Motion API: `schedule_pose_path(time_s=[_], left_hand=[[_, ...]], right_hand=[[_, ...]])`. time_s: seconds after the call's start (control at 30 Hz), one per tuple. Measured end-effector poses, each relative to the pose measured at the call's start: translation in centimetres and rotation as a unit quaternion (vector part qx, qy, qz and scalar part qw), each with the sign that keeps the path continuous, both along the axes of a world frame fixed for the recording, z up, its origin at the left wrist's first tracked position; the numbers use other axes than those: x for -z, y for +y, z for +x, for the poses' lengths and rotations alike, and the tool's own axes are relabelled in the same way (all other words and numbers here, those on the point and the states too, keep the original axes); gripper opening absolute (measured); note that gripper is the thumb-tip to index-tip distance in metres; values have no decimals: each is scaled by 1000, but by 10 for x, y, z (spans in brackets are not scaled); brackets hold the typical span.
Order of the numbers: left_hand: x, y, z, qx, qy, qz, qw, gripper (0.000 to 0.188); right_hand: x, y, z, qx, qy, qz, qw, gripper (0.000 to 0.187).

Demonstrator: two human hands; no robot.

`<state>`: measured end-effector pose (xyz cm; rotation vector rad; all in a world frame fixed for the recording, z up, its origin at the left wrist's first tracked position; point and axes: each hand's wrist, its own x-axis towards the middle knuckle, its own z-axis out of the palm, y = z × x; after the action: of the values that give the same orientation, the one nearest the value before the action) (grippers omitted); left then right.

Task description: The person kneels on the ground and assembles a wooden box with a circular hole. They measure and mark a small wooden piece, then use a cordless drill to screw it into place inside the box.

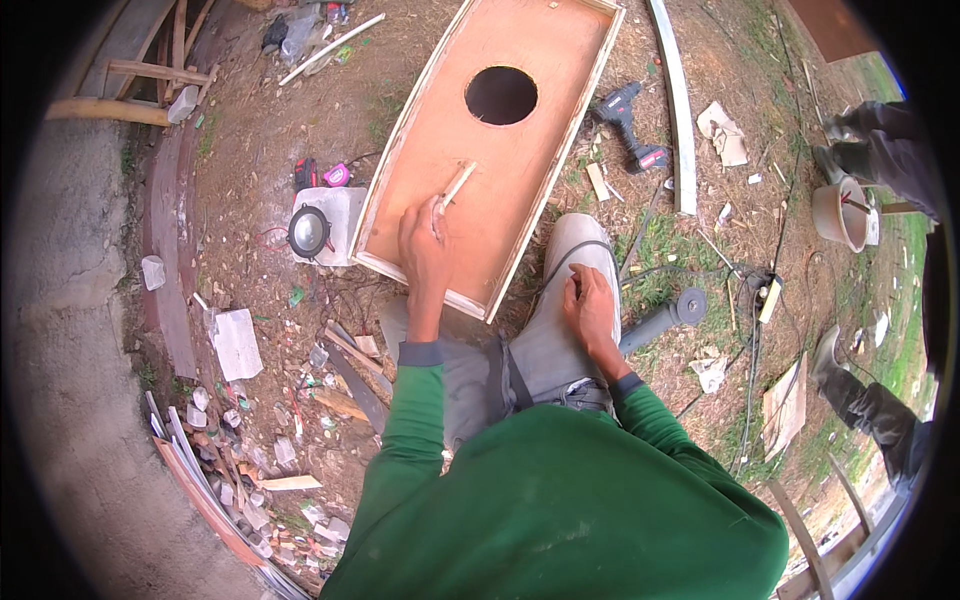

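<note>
A shallow wooden box panel (437,140) with a raised rim and a round cut-out hole (501,96) lies tilted in front of me. My left hand (426,240) is over its near part, closed round a short pale wooden stick (458,183) whose far end points toward the hole and meets or nearly meets the panel. My right hand (592,308) rests on my right thigh, fingers loosely bent, with nothing visible in it. A dark cable (572,255) loops over my right knee near that hand.
Right of the panel lie a cordless drill (628,125), a long pale bar (676,110) and an angle grinder (662,320). To the left, a round light fitting (309,232) sits on a white block beside a pink tape measure (337,175). Another person's legs (885,150) stand near a bucket (840,215).
</note>
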<state>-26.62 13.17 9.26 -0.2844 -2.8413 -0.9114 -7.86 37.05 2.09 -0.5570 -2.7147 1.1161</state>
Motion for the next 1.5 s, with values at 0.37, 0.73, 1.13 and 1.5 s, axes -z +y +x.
schedule_pose_path(time_s=[0.37, 0.73, 1.13, 1.5], left_hand=[[-3, -8, 1, 11, -1, 32, 999, 32], [-3, 2, 8, -5, 32, 34, 999, 30], [-1, 17, 17, -58, 20, 58, 996, 30], [-2, 15, 18, -37, 75, 62, 995, 28]], right_hand=[[-6, 1, -5, -8, -36, -16, 999, 27], [-6, -2, -18, -14, -49, 4, 999, 27], [-15, -2, -27, -8, -87, 0, 996, 26], [-9, 2, -20, 19, -68, -16, 997, 24]])
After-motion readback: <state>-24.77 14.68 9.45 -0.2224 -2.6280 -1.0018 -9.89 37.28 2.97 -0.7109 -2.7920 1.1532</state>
